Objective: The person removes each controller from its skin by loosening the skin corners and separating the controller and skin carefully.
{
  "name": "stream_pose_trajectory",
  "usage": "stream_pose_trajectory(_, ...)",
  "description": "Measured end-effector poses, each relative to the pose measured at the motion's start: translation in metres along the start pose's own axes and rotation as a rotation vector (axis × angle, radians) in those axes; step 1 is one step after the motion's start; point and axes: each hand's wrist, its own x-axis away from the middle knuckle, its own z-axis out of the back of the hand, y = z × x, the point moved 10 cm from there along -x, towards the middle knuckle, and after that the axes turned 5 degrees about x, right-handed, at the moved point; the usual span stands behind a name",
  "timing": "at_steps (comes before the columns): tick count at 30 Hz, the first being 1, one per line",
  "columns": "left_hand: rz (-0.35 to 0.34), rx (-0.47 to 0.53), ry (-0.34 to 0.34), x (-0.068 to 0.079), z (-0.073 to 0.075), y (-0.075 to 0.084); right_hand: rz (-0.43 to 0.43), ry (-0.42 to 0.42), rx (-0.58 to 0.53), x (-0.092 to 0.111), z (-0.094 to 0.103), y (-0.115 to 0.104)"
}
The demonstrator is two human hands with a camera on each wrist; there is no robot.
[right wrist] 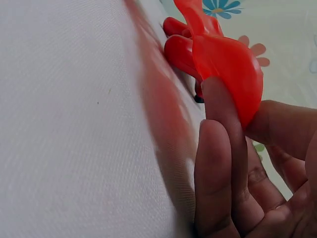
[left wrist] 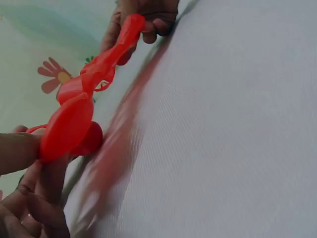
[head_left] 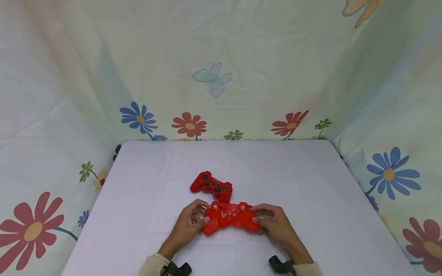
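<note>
Both hands hold a bright red silicone controller cover [head_left: 246, 221], thin and glossy with cut-out holes, just above the white table. My left hand [head_left: 186, 222] pinches its left grip end between thumb and fingers; in the left wrist view this end of the cover [left wrist: 69, 126] bulges rounded. At the other end, my right hand [head_left: 277, 224] pinches the right grip of the cover [right wrist: 230, 69]. Just behind the cover lies a red game controller [head_left: 212, 184] with dark buttons and sticks, slightly turned. The cover hides part of its right grip.
The white-covered table [head_left: 293, 176] reaches back to a flower-printed curtain [head_left: 255, 76], which also hangs along both sides. A black wrist camera [head_left: 177, 269] sits on the left wrist, and another black camera [head_left: 281, 265] on the right.
</note>
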Motion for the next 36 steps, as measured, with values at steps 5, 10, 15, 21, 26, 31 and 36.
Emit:
stream_pose_trajectory(5,-0.044,0.081,0.031,-0.002,0.000,0.006,0.002,-0.001,-0.023,-0.001,0.002,0.002)
stream_pose_trajectory(10,-0.057,0.120,0.021,-0.004,-0.005,0.015,0.026,-0.090,-0.120,-0.001,-0.005,-0.001)
stream_pose_trajectory(15,-0.065,0.132,-0.024,-0.006,-0.010,0.025,-0.039,-0.176,-0.273,-0.001,-0.012,0.003)
stream_pose_trajectory(21,-0.115,0.130,-0.082,-0.009,-0.016,0.043,-0.101,-0.314,-0.353,0.003,-0.021,0.008)
stream_pose_trajectory(26,-0.124,0.096,-0.104,-0.013,-0.018,0.055,-0.110,-0.401,-0.383,0.006,-0.024,0.010)
stream_pose_trajectory(31,-0.099,0.065,-0.127,-0.017,-0.022,0.058,-0.060,-0.449,-0.430,0.010,-0.018,0.007)
stream_pose_trajectory(36,-0.077,0.062,-0.111,-0.025,-0.028,0.054,-0.038,-0.296,-0.421,0.006,0.008,0.009)
